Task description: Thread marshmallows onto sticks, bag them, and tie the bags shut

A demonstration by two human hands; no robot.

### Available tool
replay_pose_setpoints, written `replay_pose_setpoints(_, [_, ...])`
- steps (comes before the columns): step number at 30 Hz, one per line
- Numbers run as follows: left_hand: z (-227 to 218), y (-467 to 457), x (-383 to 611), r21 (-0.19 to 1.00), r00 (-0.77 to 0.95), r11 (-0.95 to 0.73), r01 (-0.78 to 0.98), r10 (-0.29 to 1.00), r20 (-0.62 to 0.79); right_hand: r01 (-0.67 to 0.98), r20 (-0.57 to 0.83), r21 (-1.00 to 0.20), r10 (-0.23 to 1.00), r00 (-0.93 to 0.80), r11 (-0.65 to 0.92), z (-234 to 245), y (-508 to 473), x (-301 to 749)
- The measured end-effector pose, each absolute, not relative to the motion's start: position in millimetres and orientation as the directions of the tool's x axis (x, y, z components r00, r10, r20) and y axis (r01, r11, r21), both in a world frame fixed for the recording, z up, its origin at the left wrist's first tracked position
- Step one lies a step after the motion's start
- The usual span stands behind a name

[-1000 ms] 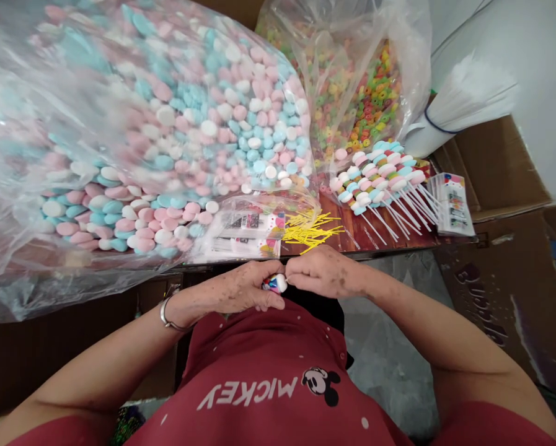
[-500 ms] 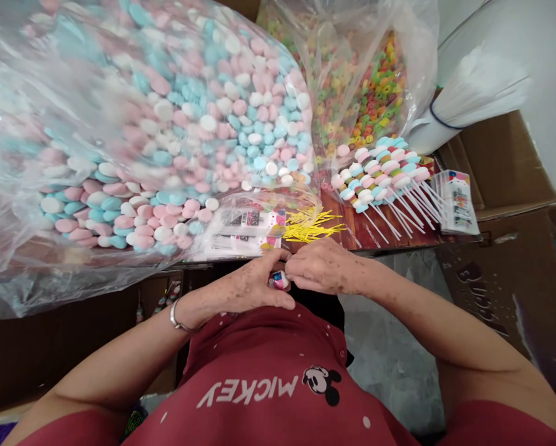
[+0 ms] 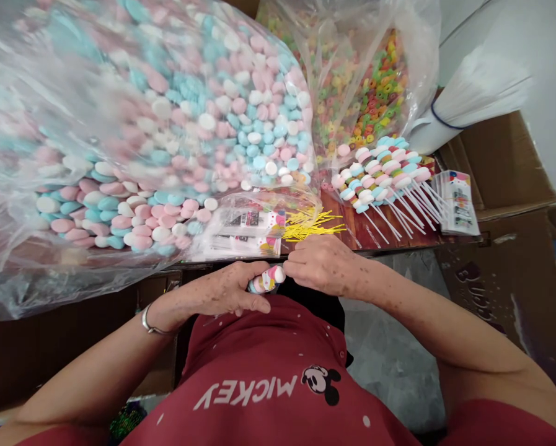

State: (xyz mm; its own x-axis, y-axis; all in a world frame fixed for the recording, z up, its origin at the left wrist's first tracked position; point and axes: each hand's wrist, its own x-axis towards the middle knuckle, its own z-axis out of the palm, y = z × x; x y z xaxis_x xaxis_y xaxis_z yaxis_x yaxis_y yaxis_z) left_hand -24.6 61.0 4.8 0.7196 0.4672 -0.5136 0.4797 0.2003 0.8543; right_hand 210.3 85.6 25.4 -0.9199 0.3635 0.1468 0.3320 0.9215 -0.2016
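Wrapping the candy skewer (image 3: 267, 280), left hand (image 3: 222, 291) hides its stick

Red shirt (image 3: 268, 371) with white dots and white MICKEY print, silver bangle (image 3: 150, 319) beside the left hand (image 3: 222, 291)

Two bare hands meet close in front of the body, both closed.

The left hand (image 3: 222, 291) lies palm down with its fingers curled shut and the thumb stretched forward along the underside. Its wrist is slightly bent and its forearm runs back to the lower left. The right hand (image 3: 326, 267) sits just beside it and a little higher, knuckles up, fingertips pinched together toward the left hand. Both forearms spread outward to elbows held wide.
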Motion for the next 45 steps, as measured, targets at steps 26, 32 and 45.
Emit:
replay_pose_setpoints(26, [2.6, 63.7, -22.0, 0.888, 0.716, 0.363, 0.282, 0.536, -0.447, 0.369, 0.135, -0.616, 0.555, -0.821, 0.696, 9.1, 89.2, 220.6])
replay_pose_setpoints(32, [2.3, 60.1, -13.9, 0.928, 0.702, 0.083, 0.363, 0.631, -0.331, 0.343, 0.100, -0.720, 0.579, -0.809, 0.603, 7.6, 87.0, 214.9])
replay_pose_setpoints(45, [11.2, 66.2, -3.0, 0.927, 0.678, 0.032, 0.373, 0.673, -0.296, 0.456, 0.071, -0.576, 0.598, -0.798, 0.678, 14.7, 85.1, 213.1])
